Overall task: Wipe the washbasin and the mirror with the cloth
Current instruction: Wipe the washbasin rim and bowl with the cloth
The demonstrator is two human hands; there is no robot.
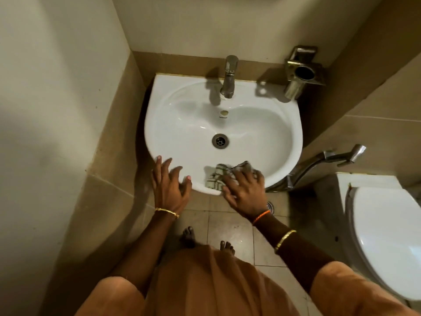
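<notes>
A white washbasin (pixel 268 137) is fixed to the tiled wall, with a metal tap (pixel 229 76) at its back and a round drain (pixel 220 140) in the bowl. My right hand (pixel 245 190) presses a grey checked cloth (pixel 219 176) against the basin's front rim, fingers spread over it. My left hand (pixel 169 182) rests on the front-left rim with fingers apart, holding nothing. The mirror is out of view.
A metal holder cup (pixel 300 74) is mounted on the wall at the basin's back right. A spray hose (pixel 328 159) hangs to the right. A white toilet (pixel 387 233) stands at the right. A wall closes the left side. My bare feet (pixel 205 241) stand on the tiled floor.
</notes>
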